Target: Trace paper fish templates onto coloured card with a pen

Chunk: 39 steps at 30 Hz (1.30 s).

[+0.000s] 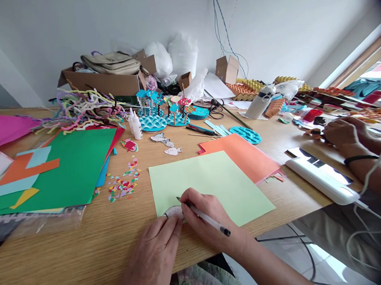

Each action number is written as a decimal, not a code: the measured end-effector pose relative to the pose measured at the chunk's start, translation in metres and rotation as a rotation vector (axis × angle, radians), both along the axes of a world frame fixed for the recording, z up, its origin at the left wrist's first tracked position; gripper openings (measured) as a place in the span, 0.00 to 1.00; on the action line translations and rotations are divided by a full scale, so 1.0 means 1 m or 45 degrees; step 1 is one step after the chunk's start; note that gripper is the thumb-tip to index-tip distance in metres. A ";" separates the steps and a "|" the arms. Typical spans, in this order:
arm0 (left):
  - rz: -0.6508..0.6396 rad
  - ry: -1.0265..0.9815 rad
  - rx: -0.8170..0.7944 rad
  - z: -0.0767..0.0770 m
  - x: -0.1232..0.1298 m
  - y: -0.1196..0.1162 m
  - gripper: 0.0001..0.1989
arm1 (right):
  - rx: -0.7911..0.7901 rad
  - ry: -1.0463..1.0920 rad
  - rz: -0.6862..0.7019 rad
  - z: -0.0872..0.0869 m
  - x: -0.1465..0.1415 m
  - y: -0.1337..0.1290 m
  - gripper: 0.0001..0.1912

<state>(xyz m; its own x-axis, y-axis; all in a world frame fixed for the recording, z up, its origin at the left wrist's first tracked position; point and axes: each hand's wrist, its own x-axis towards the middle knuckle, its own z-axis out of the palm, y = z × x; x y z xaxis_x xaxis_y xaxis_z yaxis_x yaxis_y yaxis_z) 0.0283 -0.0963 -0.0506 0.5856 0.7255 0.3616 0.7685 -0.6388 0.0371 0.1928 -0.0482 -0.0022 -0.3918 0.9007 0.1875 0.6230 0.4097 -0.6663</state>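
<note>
A pen (211,220) with a clear barrel and dark end is gripped between the thumb and fingers of my right hand (208,214). Its tip is over the pale green paper (212,180), just above a small white paper cutout (174,212) with a dark outline. My left hand (154,243) holds that cutout down on the sheet's near left corner, fingers close together. Both hands partly cover the cutout, so its full shape is hidden. Beyond the sheet lie a white paper fish (173,151), grey-patterned fish cutouts (159,138) and a red fish cutout (129,145).
Orange paper (243,156) lies partly beneath the green sheet. Paper scraps (125,181), coloured sheets (72,167) and glue bottles (135,126) are left and beyond. A white power strip (322,181) lies right, near another person's hands (341,133). Blue fish decorations (152,121) stand farther back.
</note>
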 end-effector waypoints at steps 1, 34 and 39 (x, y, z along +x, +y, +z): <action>0.008 -0.004 -0.014 -0.001 0.000 0.000 0.25 | 0.043 -0.037 0.001 -0.002 0.001 -0.002 0.04; -0.651 -0.083 -1.185 0.072 -0.012 0.110 0.12 | -0.191 0.234 0.101 -0.010 -0.015 -0.015 0.07; -0.704 -0.118 -1.188 0.066 -0.014 0.113 0.13 | -0.231 0.265 0.038 -0.011 -0.021 -0.014 0.06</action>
